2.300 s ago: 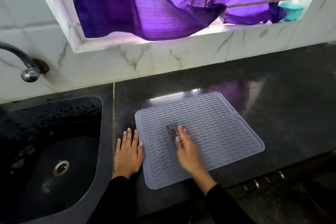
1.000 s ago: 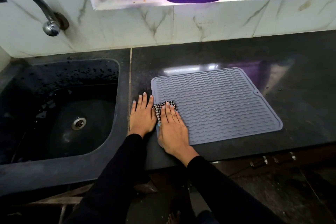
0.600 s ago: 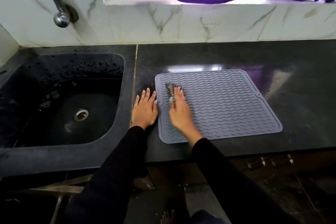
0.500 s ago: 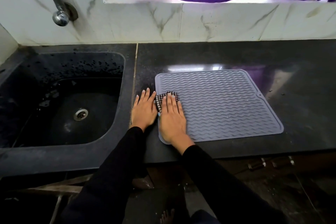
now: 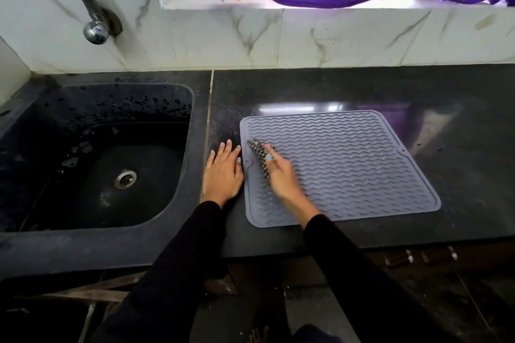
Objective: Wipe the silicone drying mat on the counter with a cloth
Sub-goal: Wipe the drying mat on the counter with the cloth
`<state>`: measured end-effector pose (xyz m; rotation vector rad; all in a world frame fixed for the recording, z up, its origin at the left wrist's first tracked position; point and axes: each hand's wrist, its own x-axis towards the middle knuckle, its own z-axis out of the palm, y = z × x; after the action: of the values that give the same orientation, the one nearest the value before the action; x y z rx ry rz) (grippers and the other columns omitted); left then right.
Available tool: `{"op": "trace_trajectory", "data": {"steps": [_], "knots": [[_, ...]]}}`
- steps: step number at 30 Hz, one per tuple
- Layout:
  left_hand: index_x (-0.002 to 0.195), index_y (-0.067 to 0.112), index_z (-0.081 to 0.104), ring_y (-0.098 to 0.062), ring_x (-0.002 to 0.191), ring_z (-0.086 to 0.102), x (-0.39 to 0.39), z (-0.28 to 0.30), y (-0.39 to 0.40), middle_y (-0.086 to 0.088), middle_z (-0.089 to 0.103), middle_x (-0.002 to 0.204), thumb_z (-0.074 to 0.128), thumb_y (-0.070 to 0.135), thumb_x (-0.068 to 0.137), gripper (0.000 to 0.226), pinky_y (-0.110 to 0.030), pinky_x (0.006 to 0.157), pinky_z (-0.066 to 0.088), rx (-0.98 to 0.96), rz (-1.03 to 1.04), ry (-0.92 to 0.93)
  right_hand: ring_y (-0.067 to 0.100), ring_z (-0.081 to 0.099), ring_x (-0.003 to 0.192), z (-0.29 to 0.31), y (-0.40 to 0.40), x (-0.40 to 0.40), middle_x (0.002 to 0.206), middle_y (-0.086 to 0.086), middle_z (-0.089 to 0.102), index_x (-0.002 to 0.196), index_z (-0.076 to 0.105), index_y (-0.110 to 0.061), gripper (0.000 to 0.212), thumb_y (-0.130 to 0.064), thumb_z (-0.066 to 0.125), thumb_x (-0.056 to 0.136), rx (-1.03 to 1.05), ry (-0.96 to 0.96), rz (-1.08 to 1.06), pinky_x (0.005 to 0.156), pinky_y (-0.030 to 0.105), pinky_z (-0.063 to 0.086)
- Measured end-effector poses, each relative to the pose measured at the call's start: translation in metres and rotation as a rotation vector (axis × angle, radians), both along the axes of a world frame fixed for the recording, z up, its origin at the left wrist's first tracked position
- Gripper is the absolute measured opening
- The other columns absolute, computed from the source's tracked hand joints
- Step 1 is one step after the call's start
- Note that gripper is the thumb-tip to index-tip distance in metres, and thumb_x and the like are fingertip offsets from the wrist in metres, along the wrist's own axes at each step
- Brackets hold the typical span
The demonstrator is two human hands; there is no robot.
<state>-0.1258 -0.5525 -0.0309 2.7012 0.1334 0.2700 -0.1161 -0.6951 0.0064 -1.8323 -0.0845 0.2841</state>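
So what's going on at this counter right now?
A person is wiping a grey silicone drying mat that lies on the black counter beside the sink. The right hand works a checked cloth over the mat's left part; it is blurred. The left hand rests flat on the counter at the mat's left edge.

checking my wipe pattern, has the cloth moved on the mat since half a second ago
Yes. The cloth under the right hand has slid a little right, away from the mat's left edge and the resting left hand, and now appears blurred mid-stroke.
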Motion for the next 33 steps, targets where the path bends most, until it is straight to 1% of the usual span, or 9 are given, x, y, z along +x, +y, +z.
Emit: {"op": "trace_trajectory", "data": {"steps": [3,7,11,17,22,25,28,31,33], "knots": [[0.143,0.015,0.034,-0.017,0.144,0.013,0.000,0.000,0.000,-0.006,0.023,0.154,0.028,0.023,0.099,0.045,-0.034,0.117,0.003,-0.001,0.000,0.000,0.018,0.058,0.100,0.018,-0.014,0.009,0.124,0.009,0.058,0.134,0.045,-0.006,0.037,-0.016,0.032,0.101,0.320,0.176,-0.204,0.088,0.031,0.049],[0.143,0.015,0.034,-0.017,0.144,0.014,0.001,0.000,0.000,-0.007,0.023,0.154,0.029,0.022,0.098,0.045,-0.034,0.118,0.004,-0.004,0.001,0.000,0.020,0.059,0.085,0.023,-0.012,-0.017,0.103,0.001,0.054,0.143,0.031,-0.015,0.044,-0.014,0.035,0.099,-0.443,-0.169,0.110,0.068,0.021,0.048],[0.142,0.014,0.034,-0.018,0.144,0.015,0.002,-0.001,0.000,-0.007,0.025,0.153,0.031,0.020,0.098,0.045,-0.035,0.117,0.005,0.021,0.007,-0.017,0.031,0.046,0.128,-0.020,0.013,-0.058,0.137,0.022,0.048,0.131,0.046,0.006,0.054,-0.012,0.032,0.083,-1.043,-0.485,0.138,0.107,0.039,0.035],[0.143,0.014,0.032,-0.019,0.144,0.014,0.001,-0.002,0.000,-0.007,0.022,0.154,0.023,0.027,0.096,0.050,-0.036,0.117,0.005,0.076,-0.004,0.009,0.024,0.060,0.115,-0.027,0.007,-0.052,0.121,0.014,0.063,0.117,0.063,-0.001,0.049,-0.029,0.051,0.079,-0.984,-0.570,0.130,0.097,0.039,0.045],[0.145,0.015,0.028,-0.019,0.144,0.011,-0.001,-0.001,0.001,-0.007,0.019,0.155,0.026,0.025,0.098,0.048,-0.036,0.117,0.003,0.093,-0.015,0.034,0.021,0.031,0.139,-0.008,-0.004,-0.046,0.151,0.009,0.031,0.145,0.027,-0.007,0.062,-0.006,0.049,0.087,-0.875,-0.553,0.217,0.114,0.028,0.022],[0.146,0.016,0.024,-0.018,0.145,0.008,-0.001,0.001,-0.001,-0.006,0.016,0.156,0.027,0.024,0.098,0.049,-0.036,0.118,0.002,0.086,-0.016,0.056,0.020,0.061,0.102,0.022,-0.021,-0.032,0.119,0.007,0.062,0.138,0.044,-0.015,0.046,-0.010,0.047,0.092,-0.647,-0.293,0.110,0.084,0.026,0.048],[0.147,0.017,0.022,-0.017,0.145,0.007,-0.001,0.000,-0.002,-0.005,0.014,0.157,0.025,0.025,0.098,0.049,-0.035,0.118,0.000,0.094,-0.010,0.074,0.015,0.056,0.074,0.042,-0.030,-0.017,0.085,0.003,0.062,0.114,0.063,-0.011,0.025,-0.012,0.049,0.094,-0.247,-0.076,-0.101,0.055,0.017,0.041],[0.147,0.016,0.021,-0.017,0.145,0.006,0.000,0.000,-0.002,-0.005,0.013,0.157,0.025,0.024,0.099,0.049,-0.036,0.118,0.000,0.106,-0.010,0.084,0.015,0.058,0.074,0.051,-0.016,-0.027,0.091,0.004,0.063,0.119,0.059,-0.009,0.028,-0.008,0.049,0.092,-0.501,-0.210,-0.054,0.056,0.011,0.043],[0.147,0.016,0.021,-0.018,0.145,0.006,0.001,-0.001,-0.001,-0.006,0.012,0.157,0.024,0.024,0.099,0.049,-0.036,0.118,0.001,0.114,-0.018,0.091,0.026,0.061,0.095,0.045,0.001,-0.046,0.107,0.012,0.064,0.119,0.054,-0.006,0.030,-0.008,0.049,0.090,-0.756,-0.305,0.073,0.079,0.028,0.049]]}}
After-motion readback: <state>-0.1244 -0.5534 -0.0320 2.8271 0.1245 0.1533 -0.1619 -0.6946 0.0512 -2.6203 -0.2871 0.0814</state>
